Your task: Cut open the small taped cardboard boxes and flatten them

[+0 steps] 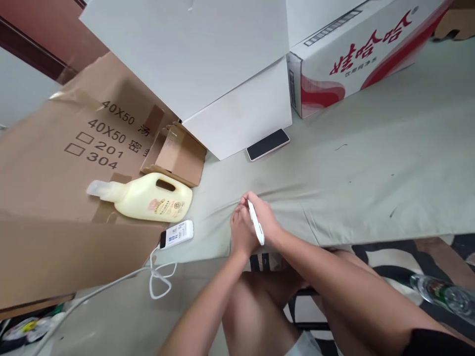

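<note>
My two hands meet over the near edge of a table covered in pale green cloth (pixel 371 163). My right hand (pixel 267 218) is closed on a slim white pen-like tool (pixel 256 222), held upright against my palm. My left hand (pixel 240 231) presses against the right one, its fingers curled toward the tool's upper end; what they grip is hidden. A yellow plastic jug (pixel 148 199) lies on its side to the left. A white power bank (pixel 177 234) with a cable lies just below the jug.
A large white box (pixel 222 74) stands behind my hands, with a dark phone (pixel 267 144) lying flat at its base. A red-and-white carton (pixel 352 54) sits at the back right. Flattened brown cardboard (pixel 55 163) covers the left. A water bottle (pixel 441 292) lies low right.
</note>
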Demonstrator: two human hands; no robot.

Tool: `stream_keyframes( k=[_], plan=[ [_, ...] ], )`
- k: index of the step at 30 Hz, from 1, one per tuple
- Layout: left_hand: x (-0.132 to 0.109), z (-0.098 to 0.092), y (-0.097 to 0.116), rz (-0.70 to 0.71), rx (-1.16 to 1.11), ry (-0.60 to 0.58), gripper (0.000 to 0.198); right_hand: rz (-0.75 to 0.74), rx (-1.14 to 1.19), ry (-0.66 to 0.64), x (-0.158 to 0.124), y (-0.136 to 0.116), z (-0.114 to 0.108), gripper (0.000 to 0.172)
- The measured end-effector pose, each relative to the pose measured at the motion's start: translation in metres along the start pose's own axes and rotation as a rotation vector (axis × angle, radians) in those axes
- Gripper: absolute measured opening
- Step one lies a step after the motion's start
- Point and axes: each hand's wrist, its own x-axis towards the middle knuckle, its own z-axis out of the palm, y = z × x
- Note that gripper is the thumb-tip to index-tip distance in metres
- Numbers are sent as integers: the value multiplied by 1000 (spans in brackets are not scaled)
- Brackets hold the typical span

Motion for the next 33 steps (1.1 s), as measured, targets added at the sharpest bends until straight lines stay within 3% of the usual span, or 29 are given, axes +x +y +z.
stream_keyframes(
  k=[3,6,10,12,15,18,23,26,33],
  plan=[
    [5,-3,-4,7,-156,29,29,9,-8,58,0,-12,-9,11],
    [36,-26,-17,-47,-214,105,25,85,-4,99,1,-21,-17,11],
    [118,-93,-48,-134,-107,320,28,172,38,88,4,-24,-21,13],
    [156,-128,-63,-174,105,494,37,186,42,97,4,-23,-21,14],
    [188,-162,-76,-311,231,592,57,186,37,102,3,-20,-21,14],
    [193,-169,-76,-366,226,552,49,159,52,80,3,-17,-24,13],
    [183,-159,-56,-301,211,511,19,169,68,70,2,-15,-31,4],
    [178,-165,-47,-313,179,563,18,125,25,66,0,-14,-36,7],
    [168,-200,-39,-401,114,739,21,127,-60,68,3,-18,-50,9]
  ],
)
